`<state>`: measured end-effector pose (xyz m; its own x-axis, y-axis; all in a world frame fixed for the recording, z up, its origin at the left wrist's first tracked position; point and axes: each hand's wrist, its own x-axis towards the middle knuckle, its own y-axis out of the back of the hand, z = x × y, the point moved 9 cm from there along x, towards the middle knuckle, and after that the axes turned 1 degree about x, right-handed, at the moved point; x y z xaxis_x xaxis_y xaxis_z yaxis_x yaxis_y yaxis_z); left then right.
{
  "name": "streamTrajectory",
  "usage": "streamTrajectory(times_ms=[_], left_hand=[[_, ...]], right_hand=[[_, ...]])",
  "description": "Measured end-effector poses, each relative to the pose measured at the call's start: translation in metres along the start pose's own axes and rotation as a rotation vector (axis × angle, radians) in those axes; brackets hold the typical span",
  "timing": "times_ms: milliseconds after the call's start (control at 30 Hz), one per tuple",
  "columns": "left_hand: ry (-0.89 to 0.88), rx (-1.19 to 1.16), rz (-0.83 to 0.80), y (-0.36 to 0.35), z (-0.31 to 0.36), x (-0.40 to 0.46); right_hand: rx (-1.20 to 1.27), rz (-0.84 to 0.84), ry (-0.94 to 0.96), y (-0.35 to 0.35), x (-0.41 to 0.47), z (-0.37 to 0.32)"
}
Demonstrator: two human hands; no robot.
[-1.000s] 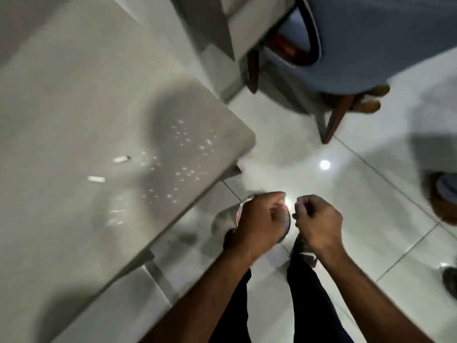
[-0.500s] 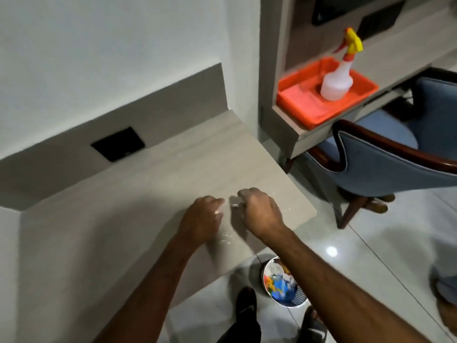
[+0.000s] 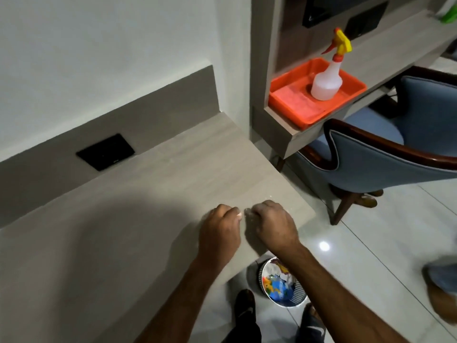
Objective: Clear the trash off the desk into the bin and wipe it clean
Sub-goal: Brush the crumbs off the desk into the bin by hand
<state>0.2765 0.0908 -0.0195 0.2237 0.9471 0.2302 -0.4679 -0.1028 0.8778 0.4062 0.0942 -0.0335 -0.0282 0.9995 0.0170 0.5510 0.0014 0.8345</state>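
Note:
Both my hands rest side by side on the grey desk (image 3: pixel 138 206) near its right front corner. My left hand (image 3: pixel 220 229) is curled, with a small white scrap showing at its fingertips. My right hand (image 3: pixel 272 224) is curled too, knuckles up, over tiny white crumbs (image 3: pixel 248 215) between the hands; I cannot see whether it holds any. Below the desk corner, on the floor, stands a round bin (image 3: pixel 284 284) with colourful wrappers and white paper inside, partly hidden by my right forearm.
An orange tray (image 3: pixel 296 105) holding a white spray bottle (image 3: pixel 326 82) with a yellow trigger sits on a shelf at the right. A blue armchair (image 3: pixel 385 157) stands beside it. A black socket plate (image 3: pixel 106 151) is in the back panel. My feet are beside the bin.
One second ago both hands were held over the bin beside the desk. They came up onto the desk corner, and have since drawn slightly closer together over the crumbs.

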Motion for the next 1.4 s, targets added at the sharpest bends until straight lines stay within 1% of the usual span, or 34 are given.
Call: streamTrajectory(times_ms=[100,133,200,267,300,400,433,467,533,633,700,767,833,900,967,1067,1133,1200,1267,1333,1400], left_hand=[[-0.046,-0.172,0.077,-0.016,0.063,-0.011],[-0.066,-0.238,0.083,-0.029,0.082,-0.018],[-0.081,-0.328,0.036,-0.069,0.109,-0.041],[-0.07,-0.317,-0.07,-0.124,0.116,-0.069],[-0.05,-0.26,-0.162,-0.16,0.113,-0.087],[0.059,-0.04,-0.552,-0.272,0.08,-0.147],[0.087,0.023,-0.647,-0.304,0.066,-0.165],[0.115,0.067,-0.704,-0.33,0.054,-0.178],[0.193,0.113,-0.746,-0.373,0.03,-0.193],[0.316,0.155,-0.778,-0.427,-0.001,-0.199],[0.43,0.143,-0.791,-0.461,-0.024,-0.204],[0.527,0.114,-0.795,-0.485,-0.041,-0.208],[0.55,0.087,-0.789,-0.501,-0.048,-0.211],[0.52,0.073,-0.786,-0.505,-0.045,-0.21],[0.471,0.058,-0.77,-0.497,-0.035,-0.204],[0.31,0.045,-0.68,-0.463,0.002,-0.178],[0.197,-0.001,-0.589,-0.427,0.041,-0.151],[0.123,-0.048,-0.505,-0.385,0.082,-0.117],[0.023,-0.079,-0.404,-0.342,0.126,-0.08],[-0.119,-0.076,-0.274,-0.291,0.171,-0.042],[-0.241,-0.071,-0.145,-0.244,0.21,-0.002]], right_hand=[[0.133,0.27,-0.163,0.031,-0.048,0.062],[0.149,0.331,-0.236,0.033,-0.068,0.089],[0.148,0.357,-0.363,0.016,-0.111,0.142],[0.158,0.315,-0.484,-0.018,-0.147,0.193],[0.165,0.278,-0.551,-0.04,-0.163,0.22],[0.189,0.102,-0.741,-0.113,-0.198,0.287],[0.191,0.034,-0.778,-0.138,-0.206,0.306],[0.193,-0.016,-0.794,-0.161,-0.212,0.323],[0.2,-0.093,-0.804,-0.203,-0.218,0.351],[0.187,-0.149,-0.843,-0.25,-0.224,0.383],[0.159,-0.182,-0.878,-0.275,-0.226,0.402],[0.137,-0.223,-0.859,-0.295,-0.222,0.414],[0.167,-0.249,-0.841,-0.312,-0.219,0.421],[0.216,-0.241,-0.871,-0.318,-0.219,0.426],[0.234,-0.196,-0.894,-0.311,-0.219,0.425],[0.324,-0.046,-0.865,-0.276,-0.213,0.411],[0.386,0.075,-0.774,-0.233,-0.2,0.39],[0.372,0.155,-0.659,-0.183,-0.184,0.367],[0.333,0.19,-0.598,-0.135,-0.168,0.352],[0.34,0.213,-0.569,-0.081,-0.148,0.338],[0.343,0.209,-0.504,-0.035,-0.12,0.321]])
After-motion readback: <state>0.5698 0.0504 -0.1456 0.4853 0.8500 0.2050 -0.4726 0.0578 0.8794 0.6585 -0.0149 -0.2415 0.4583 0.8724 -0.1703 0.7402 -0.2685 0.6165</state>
